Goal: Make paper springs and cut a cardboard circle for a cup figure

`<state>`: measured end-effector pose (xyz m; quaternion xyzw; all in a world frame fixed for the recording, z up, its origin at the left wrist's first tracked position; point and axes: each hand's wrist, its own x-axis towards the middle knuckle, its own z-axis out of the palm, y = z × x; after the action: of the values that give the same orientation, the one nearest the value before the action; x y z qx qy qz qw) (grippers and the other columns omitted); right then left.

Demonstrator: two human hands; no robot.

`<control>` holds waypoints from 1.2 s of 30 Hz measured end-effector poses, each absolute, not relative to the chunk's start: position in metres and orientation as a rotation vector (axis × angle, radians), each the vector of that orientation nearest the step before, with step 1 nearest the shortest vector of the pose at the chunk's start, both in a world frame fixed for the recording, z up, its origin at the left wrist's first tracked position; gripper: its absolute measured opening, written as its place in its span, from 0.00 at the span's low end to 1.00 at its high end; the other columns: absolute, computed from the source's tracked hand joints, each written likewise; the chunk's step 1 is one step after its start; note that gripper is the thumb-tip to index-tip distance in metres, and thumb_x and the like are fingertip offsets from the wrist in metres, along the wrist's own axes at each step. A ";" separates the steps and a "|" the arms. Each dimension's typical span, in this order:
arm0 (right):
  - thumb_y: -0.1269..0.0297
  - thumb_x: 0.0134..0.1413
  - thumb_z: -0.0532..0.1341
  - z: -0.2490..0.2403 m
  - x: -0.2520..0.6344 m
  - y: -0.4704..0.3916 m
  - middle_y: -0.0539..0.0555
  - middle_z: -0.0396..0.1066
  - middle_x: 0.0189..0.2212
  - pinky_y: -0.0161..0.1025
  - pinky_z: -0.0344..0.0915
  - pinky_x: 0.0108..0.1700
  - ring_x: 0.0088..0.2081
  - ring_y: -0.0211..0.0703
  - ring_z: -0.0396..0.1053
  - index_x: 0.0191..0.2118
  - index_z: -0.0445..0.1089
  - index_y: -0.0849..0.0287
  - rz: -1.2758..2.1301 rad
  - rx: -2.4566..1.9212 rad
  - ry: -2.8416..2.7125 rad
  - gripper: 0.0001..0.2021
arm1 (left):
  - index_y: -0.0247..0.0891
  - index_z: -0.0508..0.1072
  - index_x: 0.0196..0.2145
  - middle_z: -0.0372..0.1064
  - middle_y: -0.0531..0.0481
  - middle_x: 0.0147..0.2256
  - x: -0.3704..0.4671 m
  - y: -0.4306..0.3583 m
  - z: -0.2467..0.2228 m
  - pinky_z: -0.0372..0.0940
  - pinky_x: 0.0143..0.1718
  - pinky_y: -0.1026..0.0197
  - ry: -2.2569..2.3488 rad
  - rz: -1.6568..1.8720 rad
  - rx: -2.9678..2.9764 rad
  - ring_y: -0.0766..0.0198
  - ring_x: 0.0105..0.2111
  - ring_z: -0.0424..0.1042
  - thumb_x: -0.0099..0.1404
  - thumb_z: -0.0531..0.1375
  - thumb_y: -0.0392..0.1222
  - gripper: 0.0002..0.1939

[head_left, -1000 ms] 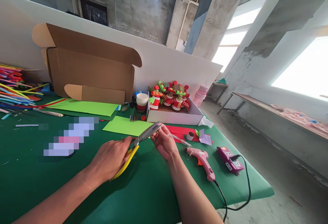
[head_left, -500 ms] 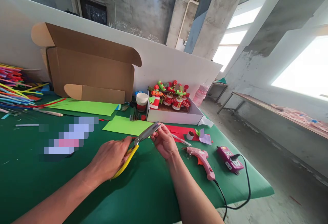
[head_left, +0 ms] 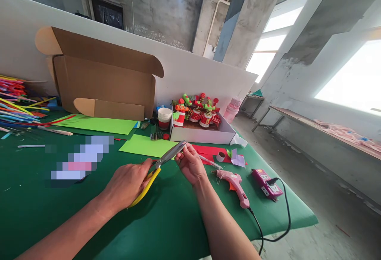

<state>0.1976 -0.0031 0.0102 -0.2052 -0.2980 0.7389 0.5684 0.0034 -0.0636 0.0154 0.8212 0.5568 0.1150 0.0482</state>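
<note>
Yellow-handled scissors [head_left: 145, 190] are held in my left hand [head_left: 126, 184], whose fingers wrap round the handles. Their blades point up and to the right, almost together. At the blade tips, my right hand [head_left: 192, 164] is closed in a pinch between thumb and fingers; what it pinches is too small to make out. Behind the blades lies a light green sheet [head_left: 145, 146] on the green table. Red paper [head_left: 208, 153] with a clear-barrelled pen is just beyond my right hand.
A pink glue gun [head_left: 235, 184] and a purple power block [head_left: 267, 184] with a black cord lie at the right. Behind stand a white tray [head_left: 202, 137] of red and green paper figures, paper cups [head_left: 164, 118] and an open cardboard box [head_left: 104, 81]. Pipe cleaners [head_left: 18, 109] lie left.
</note>
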 end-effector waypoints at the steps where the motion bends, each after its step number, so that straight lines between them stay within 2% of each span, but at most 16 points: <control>1: 0.65 0.39 0.77 0.010 0.198 -0.003 0.43 0.72 0.22 0.26 0.71 0.30 0.23 0.29 0.70 0.31 0.73 0.59 1.734 -0.486 -0.698 0.14 | 0.39 0.65 0.42 0.74 0.48 0.25 0.003 -0.064 0.015 0.57 0.24 0.59 1.689 0.355 2.498 0.52 0.25 0.75 0.66 0.46 0.37 0.11; 9: 0.63 0.35 0.78 0.010 0.198 -0.003 0.43 0.71 0.21 0.26 0.70 0.30 0.23 0.29 0.69 0.31 0.74 0.58 1.739 -0.477 -0.702 0.16 | 0.40 0.65 0.40 0.72 0.50 0.23 0.003 -0.065 0.016 0.54 0.23 0.60 1.674 0.387 2.454 0.54 0.23 0.74 0.66 0.46 0.38 0.10; 22: 0.67 0.45 0.74 0.010 0.199 -0.004 0.44 0.70 0.22 0.27 0.70 0.31 0.24 0.30 0.69 0.32 0.72 0.58 1.719 -0.548 -0.706 0.11 | 0.41 0.66 0.38 0.72 0.51 0.22 0.003 -0.066 0.019 0.53 0.22 0.61 1.642 0.386 2.397 0.57 0.21 0.72 0.65 0.46 0.39 0.10; 29: 0.68 0.46 0.73 0.004 0.207 0.009 0.43 0.69 0.21 0.25 0.68 0.27 0.23 0.29 0.67 0.32 0.72 0.56 1.620 -0.609 -0.547 0.10 | 0.42 0.69 0.37 0.73 0.50 0.24 -0.017 -0.070 0.019 0.55 0.24 0.61 1.787 0.452 2.469 0.56 0.25 0.73 0.63 0.51 0.46 0.10; 33: 0.69 0.45 0.73 0.003 0.212 0.016 0.41 0.67 0.20 0.23 0.67 0.28 0.23 0.27 0.66 0.31 0.71 0.56 1.583 -0.596 -0.451 0.10 | 0.46 0.73 0.36 0.70 0.55 0.20 -0.039 -0.082 0.012 0.51 0.20 0.63 1.871 0.323 2.309 0.60 0.19 0.69 0.62 0.53 0.48 0.10; 36: 0.70 0.45 0.72 0.004 0.211 0.015 0.42 0.68 0.21 0.24 0.68 0.28 0.23 0.27 0.66 0.31 0.71 0.57 1.607 -0.595 -0.412 0.10 | 0.45 0.74 0.33 0.68 0.57 0.19 -0.050 -0.093 0.005 0.50 0.19 0.65 1.892 0.255 2.214 0.62 0.18 0.68 0.62 0.52 0.45 0.10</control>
<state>0.2106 0.0149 0.0043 -0.2604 -0.1802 0.7034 0.6363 -0.0496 -0.0930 0.0049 0.7528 0.6433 0.0867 0.1092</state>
